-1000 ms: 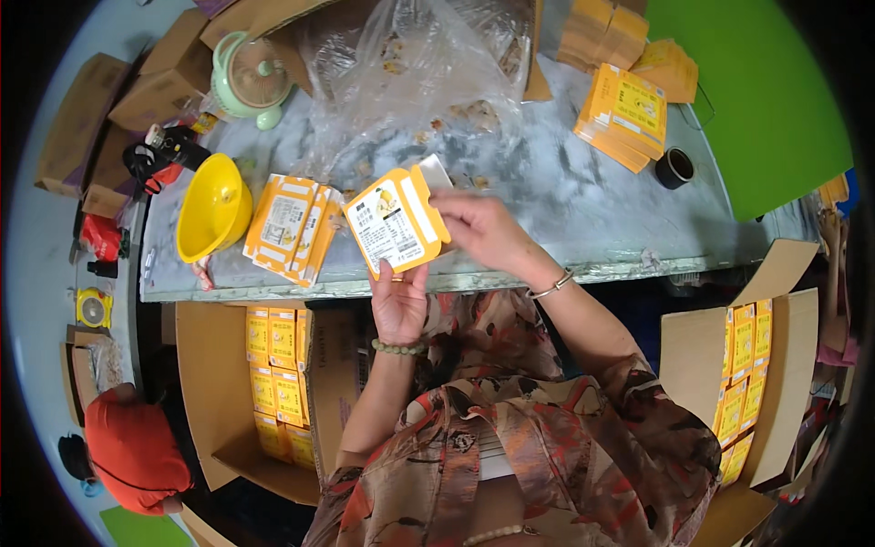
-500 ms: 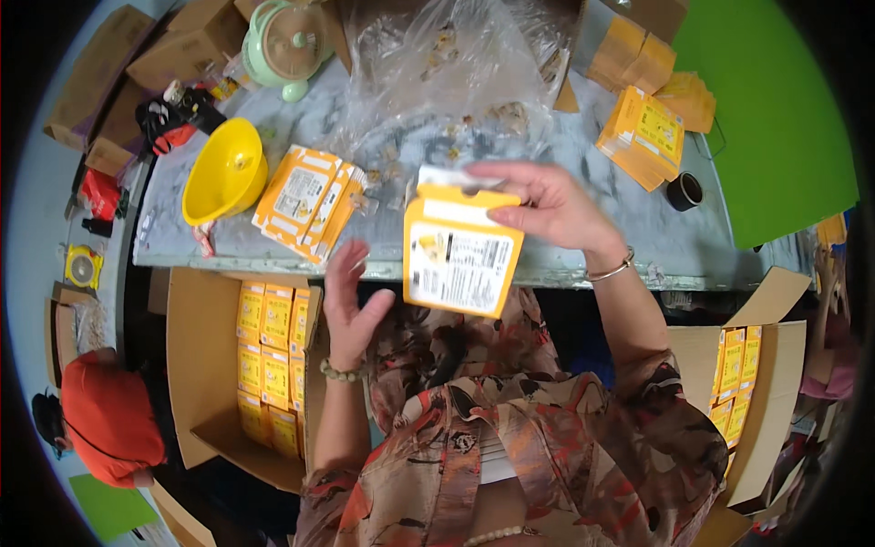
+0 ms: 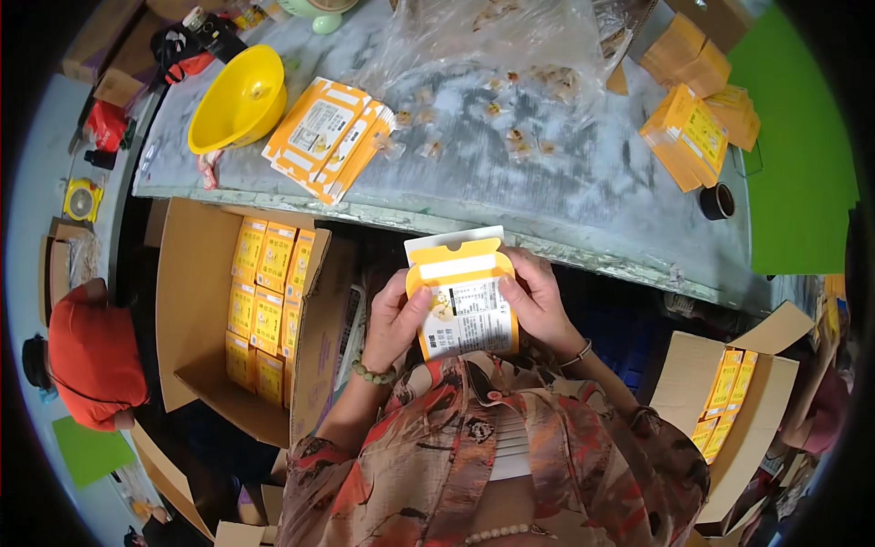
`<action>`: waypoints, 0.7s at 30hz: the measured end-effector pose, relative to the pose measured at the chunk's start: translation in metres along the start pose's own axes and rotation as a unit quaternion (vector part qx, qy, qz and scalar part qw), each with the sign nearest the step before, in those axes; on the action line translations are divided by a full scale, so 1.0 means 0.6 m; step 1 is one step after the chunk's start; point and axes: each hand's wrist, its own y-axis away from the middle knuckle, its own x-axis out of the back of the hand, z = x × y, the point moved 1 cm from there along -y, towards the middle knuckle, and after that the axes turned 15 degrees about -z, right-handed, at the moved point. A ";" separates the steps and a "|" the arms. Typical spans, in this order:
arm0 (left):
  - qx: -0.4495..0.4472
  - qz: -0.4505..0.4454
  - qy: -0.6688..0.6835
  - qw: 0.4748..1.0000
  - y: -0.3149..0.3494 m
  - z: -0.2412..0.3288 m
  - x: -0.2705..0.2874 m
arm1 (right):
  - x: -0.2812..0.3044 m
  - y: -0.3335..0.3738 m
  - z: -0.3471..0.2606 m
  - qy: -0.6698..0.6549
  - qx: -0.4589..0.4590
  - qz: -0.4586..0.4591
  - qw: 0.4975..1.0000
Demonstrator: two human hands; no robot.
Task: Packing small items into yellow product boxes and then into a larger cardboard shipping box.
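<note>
A yellow and white carton (image 3: 469,314) with its top flaps raised is held close to my body, just off the table's front edge. My left hand (image 3: 398,321) grips its left side, thumb on the printed face. On the opposite side my right hand (image 3: 540,305) pinches it the same way, the other fingers hidden behind. Whether anything is inside the carton cannot be seen. Beyond on the table lies a stack of flattened yellow and white cartons (image 3: 324,132), and small clear packets (image 3: 519,141) are scattered to its right.
A yellow bowl (image 3: 239,100) stands at the table's left. Clear plastic sheeting (image 3: 492,46) lies at the back; more carton stacks (image 3: 688,137) and a dark roll (image 3: 717,201) sit right. Open cardboard boxes (image 3: 196,301) of filled rows flank me. A person in red (image 3: 91,356) is far left.
The carton has come down from over the table toward my body. My left hand, free and spread before, now holds its left side. The view has shifted.
</note>
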 end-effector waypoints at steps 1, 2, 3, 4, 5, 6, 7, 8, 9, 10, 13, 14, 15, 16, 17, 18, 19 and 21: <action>0.014 0.014 -0.004 1.000 0.000 0.009 -0.004 | 0.002 0.000 0.003 -0.002 0.000 -0.002 1.000; 0.014 0.015 -0.004 1.000 -0.001 0.005 0.003 | 0.003 0.000 0.007 0.004 -0.004 -0.019 1.000; 0.014 0.006 -0.051 0.999 0.001 -0.002 0.014 | 0.003 -0.001 0.008 0.011 -0.008 -0.036 0.999; 0.013 -0.003 -0.097 0.995 0.001 -0.005 0.020 | 0.003 -0.002 0.000 0.011 -0.007 -0.037 0.999; 0.013 -0.001 -0.096 0.995 -0.006 0.010 0.010 | 0.004 -0.007 -0.011 0.006 0.000 -0.017 1.000; -0.023 0.043 -0.069 0.996 -0.017 0.041 -0.011 | 0.007 -0.009 -0.021 0.002 0.008 0.004 1.000; -0.058 0.088 -0.043 0.994 -0.023 0.057 -0.021 | 0.010 -0.009 -0.028 0.002 0.008 0.004 1.000; -0.057 0.088 -0.042 0.994 -0.022 0.053 -0.015 | 0.012 -0.007 -0.034 0.044 0.004 -0.006 0.999; -0.089 0.046 -0.156 0.983 -0.018 0.050 -0.006 | 0.013 -0.005 -0.036 0.087 -0.001 -0.016 0.996; -0.119 0.002 -0.267 0.956 -0.016 0.047 0.000 | 0.016 -0.002 -0.031 0.086 -0.002 -0.017 0.996; -0.095 -0.046 -0.227 0.968 -0.008 0.049 0.001 | 0.022 0.007 -0.022 0.077 0.062 -0.077 0.992; -0.092 -0.079 -0.222 0.967 -0.008 0.048 0.001 | 0.022 0.009 -0.020 0.077 0.062 -0.077 0.992; -0.069 -0.073 -0.205 0.974 -0.007 0.047 0.000 | 0.022 0.011 -0.017 0.056 0.040 -0.088 0.994; -0.069 -0.073 -0.205 0.974 -0.007 0.044 0.000 | 0.023 0.013 -0.015 0.036 0.018 -0.098 0.994; -0.060 -0.086 -0.219 0.970 -0.006 0.037 0.001 | 0.022 0.013 -0.013 0.036 0.019 -0.099 0.994; -0.051 -0.098 -0.233 0.966 -0.005 0.030 0.003 | 0.020 0.015 -0.011 0.061 -0.002 -0.118 0.991; -0.049 -0.096 -0.244 0.964 -0.002 0.022 0.005 | 0.020 0.014 -0.011 0.087 -0.023 -0.138 0.986; -0.064 -0.059 -0.223 0.971 -0.006 0.022 0.005 | 0.017 0.001 -0.014 0.039 0.001 -0.098 0.994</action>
